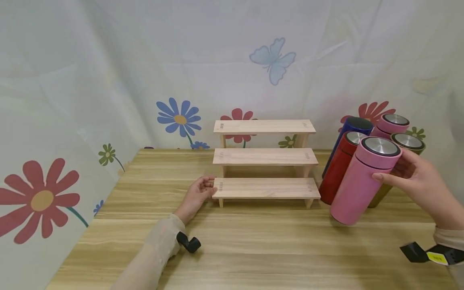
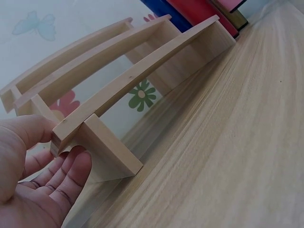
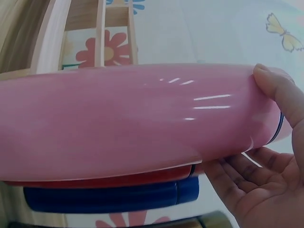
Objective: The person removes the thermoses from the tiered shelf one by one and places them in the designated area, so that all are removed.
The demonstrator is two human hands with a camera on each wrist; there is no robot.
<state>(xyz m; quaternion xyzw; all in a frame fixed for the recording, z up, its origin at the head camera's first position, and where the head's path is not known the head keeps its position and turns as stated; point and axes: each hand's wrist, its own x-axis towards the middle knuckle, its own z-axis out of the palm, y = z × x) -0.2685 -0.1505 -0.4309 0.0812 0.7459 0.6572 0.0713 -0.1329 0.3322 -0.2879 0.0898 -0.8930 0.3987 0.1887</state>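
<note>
A three-step wooden display rack stands in the middle of the table. At the left end of its lowest step, my left hand holds the board; in the left wrist view the thumb lies at the top edge and the fingers curl beneath. My right hand grips a pink thermos flask near its silver-topped lid, thumb on the near side. The flask tilts in the head view, in front of a red flask. From the right wrist, the pink flask spans the view.
Behind the held flask stand a blue flask, a second pink flask and an olive-gold flask, partly hidden. The wood-grain table ends at a flower-printed curtain behind the rack.
</note>
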